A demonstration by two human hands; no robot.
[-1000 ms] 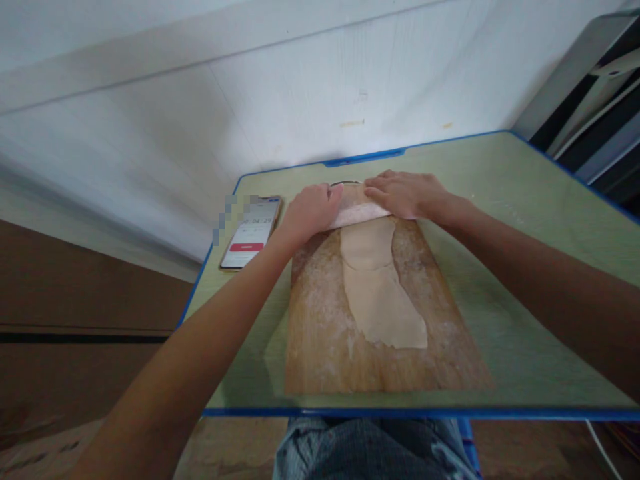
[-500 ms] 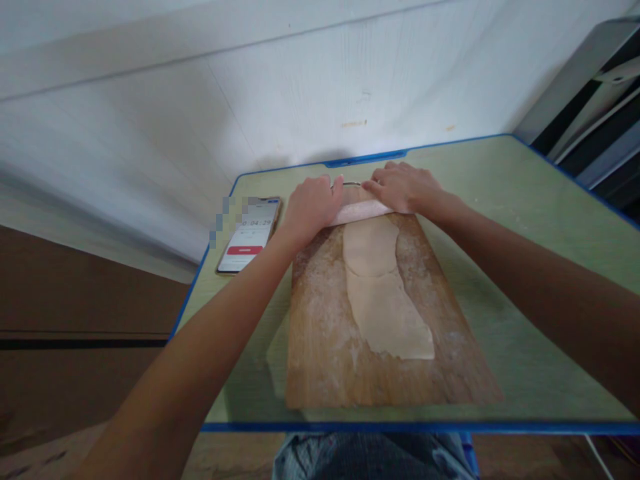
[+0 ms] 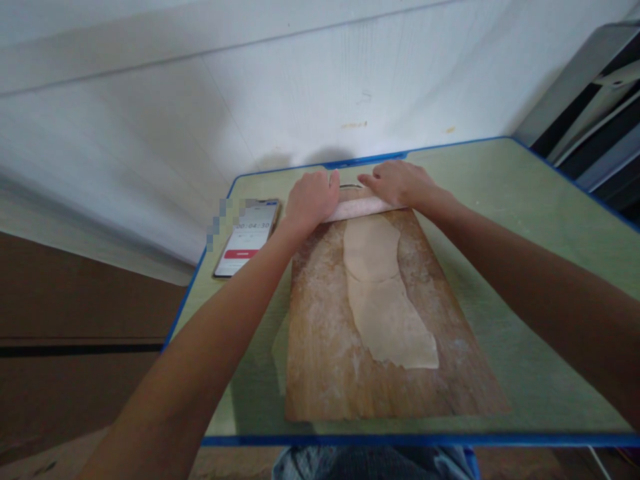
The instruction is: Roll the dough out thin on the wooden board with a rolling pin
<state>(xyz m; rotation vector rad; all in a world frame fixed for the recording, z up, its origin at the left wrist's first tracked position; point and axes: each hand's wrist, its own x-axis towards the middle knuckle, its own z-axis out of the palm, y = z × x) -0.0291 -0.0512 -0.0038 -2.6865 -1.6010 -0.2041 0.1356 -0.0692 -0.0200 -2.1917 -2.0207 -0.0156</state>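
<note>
A floury rolling pin (image 3: 357, 209) lies across the far end of a wooden board (image 3: 320, 360). My left hand (image 3: 313, 199) is closed over its left end, and my right hand (image 3: 403, 183) over its right end; the hands cover both ends of the pin. On the board, running from just below the pin toward me, stretches a long flat sheet of dough (image 3: 375, 280). A crease crosses the dough around its middle, and its near edge is ragged. White flour dusts the wood on both sides.
A phone (image 3: 247, 233) with a running timer rests on the green table (image 3: 525, 267), left of the board. The table's blue far edge meets a white wall (image 3: 300, 100). Dark and metallic objects (image 3: 600, 113) stand beyond the table's right side.
The view has shifted slightly, so the board and dough sit a little lower in the picture. Both hands stay on the rolling pin at the far end. The phone's timer has advanced.
</note>
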